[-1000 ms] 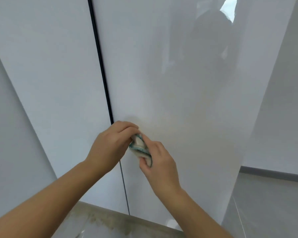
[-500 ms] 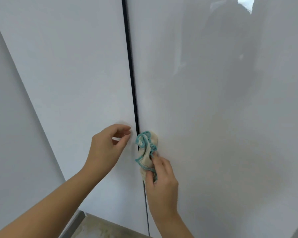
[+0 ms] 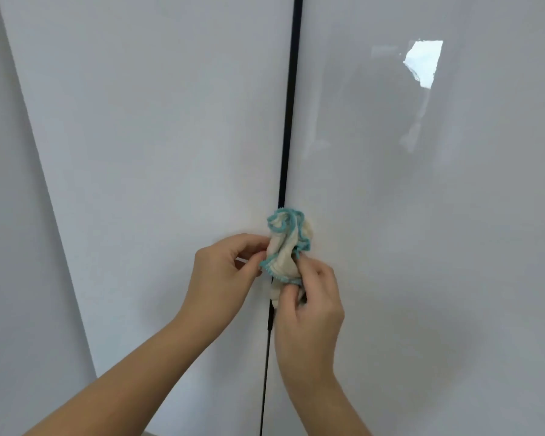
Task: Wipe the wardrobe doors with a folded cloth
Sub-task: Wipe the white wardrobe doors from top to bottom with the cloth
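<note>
Cream cloth w/ teal stitched edge (image 3: 285, 247), bunched, sits centre frame over the dark gap (image 3: 288, 121) btwn glossy white wardrobe doors (image 3: 422, 231). Right grip (image 3: 309, 309) clenches its lower part; left grip (image 3: 224, 278) pinches its left edge. Step: prob. folding. Next: flatten the pad, press to door, wipe.

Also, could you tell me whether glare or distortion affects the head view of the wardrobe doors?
Head view: a bright glare patch sits high on the right door, above a dim reflected silhouette; the left door looks evenly lit; the dark gap between the doors bows slightly, likely wide-angle distortion; the cloth, left hand and right hand are sharp.
</note>
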Tool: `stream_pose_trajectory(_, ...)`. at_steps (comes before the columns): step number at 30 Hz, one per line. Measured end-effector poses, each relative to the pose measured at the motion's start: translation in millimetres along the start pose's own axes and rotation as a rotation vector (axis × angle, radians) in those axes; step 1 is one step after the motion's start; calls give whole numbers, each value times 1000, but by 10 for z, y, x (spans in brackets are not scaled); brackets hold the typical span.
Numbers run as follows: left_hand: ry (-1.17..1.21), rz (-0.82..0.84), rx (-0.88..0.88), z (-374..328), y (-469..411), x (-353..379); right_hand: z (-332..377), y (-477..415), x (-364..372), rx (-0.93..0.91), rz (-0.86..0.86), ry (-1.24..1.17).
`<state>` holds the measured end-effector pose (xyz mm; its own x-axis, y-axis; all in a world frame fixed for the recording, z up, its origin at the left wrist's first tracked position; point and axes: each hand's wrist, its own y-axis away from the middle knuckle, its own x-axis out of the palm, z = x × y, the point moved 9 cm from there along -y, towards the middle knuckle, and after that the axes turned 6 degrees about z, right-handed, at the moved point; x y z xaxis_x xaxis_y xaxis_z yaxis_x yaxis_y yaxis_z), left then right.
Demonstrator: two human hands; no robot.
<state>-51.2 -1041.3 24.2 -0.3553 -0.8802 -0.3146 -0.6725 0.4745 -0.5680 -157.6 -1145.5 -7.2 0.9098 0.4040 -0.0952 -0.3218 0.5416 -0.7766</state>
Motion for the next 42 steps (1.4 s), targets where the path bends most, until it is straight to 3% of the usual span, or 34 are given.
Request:
stream_pose_trajectory(7, 83, -66, 55, -543, -361, -249, 295, -405, -22, 33, 48, 60)
stream_pose_trajectory(15, 88, -116, 112, -1186, -792, -460, 873, -1096, -70, -89, -3, 134)
stream_pose_trajectory(26, 228, -214, 178, -2835, -1980, -1133, 2295, -2895, -262, -150, -47, 189)
stream_pose_trajectory(42, 124, -273, 282, -5130, -3619, -2034, 4090, -5197, -520, -172, -9, 293)
